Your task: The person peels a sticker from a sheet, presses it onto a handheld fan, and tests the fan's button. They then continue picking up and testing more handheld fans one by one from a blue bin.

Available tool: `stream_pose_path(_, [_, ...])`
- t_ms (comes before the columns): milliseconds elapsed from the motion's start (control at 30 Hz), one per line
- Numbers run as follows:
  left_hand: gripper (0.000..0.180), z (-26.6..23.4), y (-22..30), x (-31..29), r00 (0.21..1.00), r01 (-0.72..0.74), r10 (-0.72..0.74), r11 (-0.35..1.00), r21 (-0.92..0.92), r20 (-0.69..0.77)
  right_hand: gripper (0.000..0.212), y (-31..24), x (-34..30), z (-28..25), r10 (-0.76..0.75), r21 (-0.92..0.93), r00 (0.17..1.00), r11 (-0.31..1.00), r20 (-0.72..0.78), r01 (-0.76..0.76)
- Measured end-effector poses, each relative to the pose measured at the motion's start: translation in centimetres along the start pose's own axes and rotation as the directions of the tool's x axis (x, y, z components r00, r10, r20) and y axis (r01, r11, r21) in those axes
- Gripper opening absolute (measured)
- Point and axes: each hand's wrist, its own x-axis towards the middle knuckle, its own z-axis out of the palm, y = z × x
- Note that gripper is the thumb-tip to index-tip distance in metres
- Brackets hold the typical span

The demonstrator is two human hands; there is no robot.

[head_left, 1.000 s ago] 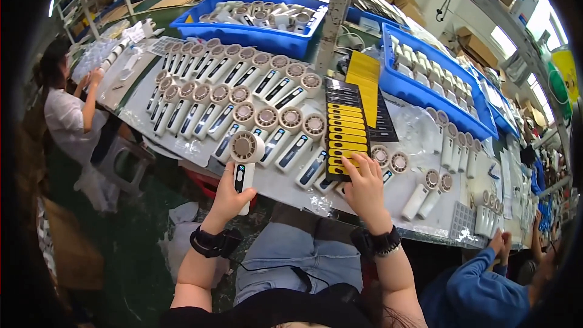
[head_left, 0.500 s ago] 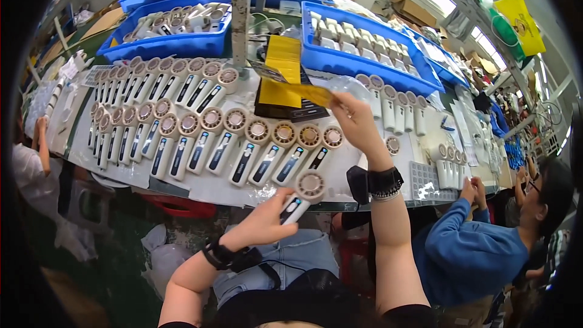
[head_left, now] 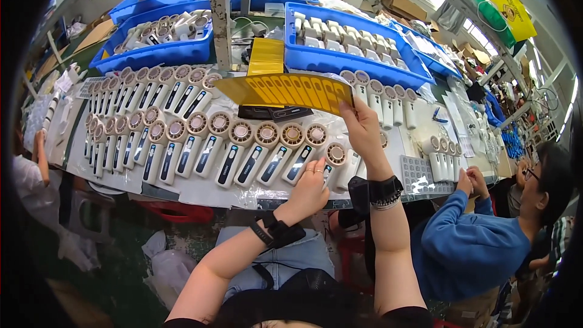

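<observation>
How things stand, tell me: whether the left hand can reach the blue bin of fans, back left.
Probably not without leaning over: rows of fans lie between the left hand, low at the front, and the blue bin behind them.

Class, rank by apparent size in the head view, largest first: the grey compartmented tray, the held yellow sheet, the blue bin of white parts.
1. Blue bin of white parts
2. Yellow sheet, held up, perhaps nearer the camera
3. Grey compartmented tray
</observation>
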Motion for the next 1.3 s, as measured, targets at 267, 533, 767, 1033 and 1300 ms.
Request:
stream_pose_path(267, [0.07,-1.6,-0.5,-2.5,0.995,-0.054,0.024,0.949,-0.309,-0.098,0.028,-4.2,-4.3,3.2,-0.184,-0.202,0.981,0.96,0.065,0.194])
stream_pose_path(533, [0.052,-13.4,1.3,-5.8,0.961,0.218,-0.182,0.024,-0.976,0.21,0.05,-2.7,-11.7,6.0,-0.332,-0.465,0.881,0.755,0.338,0.463])
stream_pose_path(767, [0.03,-13.3,-1.5,-7.2,0.847,0.101,-0.531,0.2,-0.974,-0.021,0.048,-4.2,-15.2,6.8,-0.303,-0.467,0.868,0.747,0.394,0.473])
stream_pose_path(1033, [0.021,-14.5,-4.8,-6.5,0.837,0.085,-0.537,0.314,-0.946,-0.103,0.038,-7.9,-13.4,6.7,-0.061,-0.383,0.802,0.855,0.594,0.349])
stream_pose_path(1300, [0.02,-13.3,-1.0,-7.5,0.947,0.159,-0.317,0.602,-0.783,-0.051,0.029,-3.2,-7.1,9.3,-0.413,-0.319,0.825,0.779,0.386,0.539])
